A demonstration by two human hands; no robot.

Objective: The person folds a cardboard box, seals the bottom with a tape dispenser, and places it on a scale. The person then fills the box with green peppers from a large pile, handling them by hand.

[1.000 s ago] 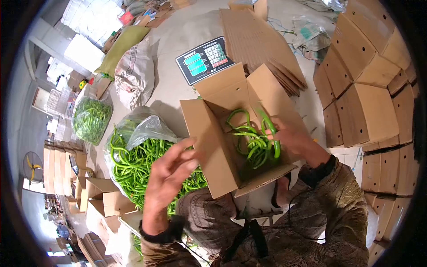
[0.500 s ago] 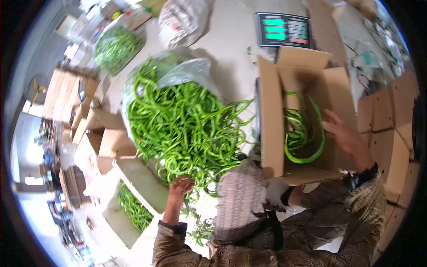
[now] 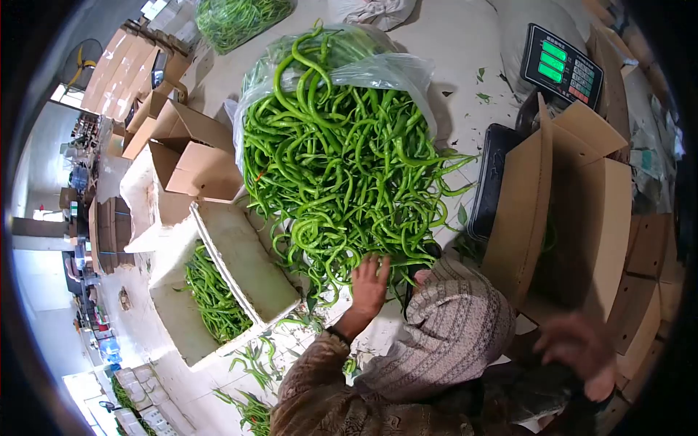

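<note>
Head view: the left hand [image 3: 371, 280] is laid on the near edge of the pile of green peppers [image 3: 342, 167], fingers [image 3: 379, 263] spread, nothing pinched. The pile, spilled from a plastic bag [image 3: 385, 69], lies straight ahead of them, most peppers running lengthwise away from the person. The right hand [image 3: 578, 352], well apart by the open cardboard box [image 3: 603, 218], is blurred, so its fingers cannot be judged. Little can be made out inside that box; a white box [image 3: 243, 258] at the left holds more peppers.

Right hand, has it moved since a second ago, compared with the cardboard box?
Yes. The right hand was inside the cardboard box; it now sits outside, below the box's near edge, blurred.
</note>
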